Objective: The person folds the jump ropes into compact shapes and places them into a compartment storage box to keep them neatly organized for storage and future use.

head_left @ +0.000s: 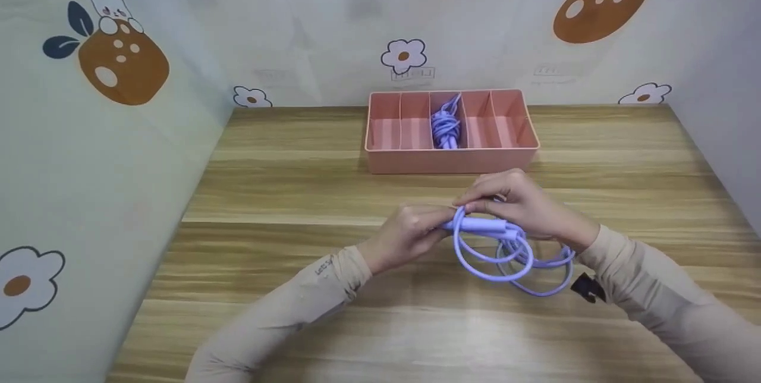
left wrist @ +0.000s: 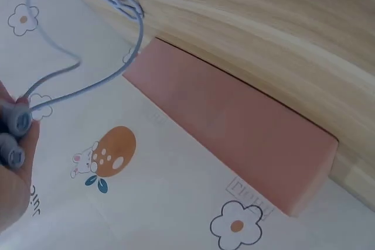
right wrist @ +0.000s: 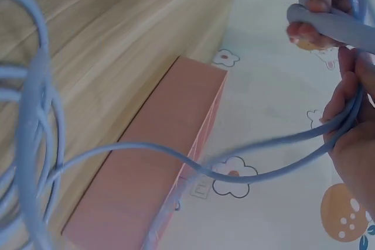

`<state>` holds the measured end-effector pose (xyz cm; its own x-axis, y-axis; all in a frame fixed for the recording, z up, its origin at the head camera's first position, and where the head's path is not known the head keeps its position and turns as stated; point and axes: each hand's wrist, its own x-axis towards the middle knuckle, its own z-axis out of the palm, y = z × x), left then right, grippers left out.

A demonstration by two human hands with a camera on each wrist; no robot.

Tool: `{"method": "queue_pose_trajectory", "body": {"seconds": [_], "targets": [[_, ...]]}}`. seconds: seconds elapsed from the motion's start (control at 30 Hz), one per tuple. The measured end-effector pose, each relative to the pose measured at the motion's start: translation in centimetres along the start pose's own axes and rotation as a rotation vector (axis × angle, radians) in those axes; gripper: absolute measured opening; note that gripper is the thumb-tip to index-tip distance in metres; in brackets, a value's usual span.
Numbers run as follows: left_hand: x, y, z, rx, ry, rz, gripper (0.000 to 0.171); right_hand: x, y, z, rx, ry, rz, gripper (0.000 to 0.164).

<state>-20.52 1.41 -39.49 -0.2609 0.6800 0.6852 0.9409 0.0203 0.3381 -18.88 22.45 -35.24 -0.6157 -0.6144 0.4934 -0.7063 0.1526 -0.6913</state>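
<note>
Lilac rope (head_left: 494, 279) held over bench (head_left: 267, 192), before the front-right corner of the tray (head_left: 446, 162). Left hand (head_left: 409, 231) grips its handles (head_left: 483, 226); right hand (head_left: 523, 201) pinches rope. Best keep loops even, snug.

In the left wrist view, the left edge crops the left hand (left wrist: 13, 196) and both handles (left wrist: 21, 121), and the inside of the pink box (left wrist: 234, 124) is hidden. In the right wrist view, the nearest cord strand (right wrist: 27, 139) is blurred, and the right hand (right wrist: 354, 144) runs off the edge. In the head view, lettering (head_left: 324, 265) on the left sleeve (head_left: 297, 305) is too small (at its end, at least) to read; the black thing (head_left: 587, 288) by the right sleeve (head_left: 660, 288) is unclear.
</note>
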Motion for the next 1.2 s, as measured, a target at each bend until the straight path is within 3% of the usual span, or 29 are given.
{"method": "queue_pose_trajectory", "body": {"seconds": [0.17, 0.4, 0.53, 0.73, 0.93, 1.07, 1.2], "targets": [[-0.1, 0.3, 0.3, -0.027, 0.148, -0.048, 0.018, 0.0, 0.1, 0.5, 0.081, 0.106, 0.076, 0.026], [-0.4, 0.5, 0.3, 0.039, 0.265, -0.120, 0.031, -0.5, 0.8, 1.3, 0.017, 0.219, 0.055, 0.045], [-0.4, 0.5, 0.4, 0.055, 0.306, -0.134, 0.041, -0.5, 0.9, 1.8, -0.035, 0.259, 0.091, 0.038], [-0.6, 0.1, 0.7, -0.027, 0.345, -0.170, 0.043, -0.4, 0.5, 2.4, -0.276, 0.257, 0.164, 0.021], [-1.0, -0.2, 1.1, -0.202, 0.380, -0.221, 0.043, -0.6, 0.4, 2.8, -0.436, 0.268, 0.116, 0.011], [-1.1, -0.3, 1.3, -0.222, 0.415, -0.239, 0.041, -0.6, 0.5, 3.2, -0.663, 0.268, 0.031, 0.012], [-1.1, -0.4, 1.5, -0.227, 0.474, -0.255, 0.041, -0.6, 0.6, 3.7, -0.916, 0.252, -0.119, 0.015]]}}
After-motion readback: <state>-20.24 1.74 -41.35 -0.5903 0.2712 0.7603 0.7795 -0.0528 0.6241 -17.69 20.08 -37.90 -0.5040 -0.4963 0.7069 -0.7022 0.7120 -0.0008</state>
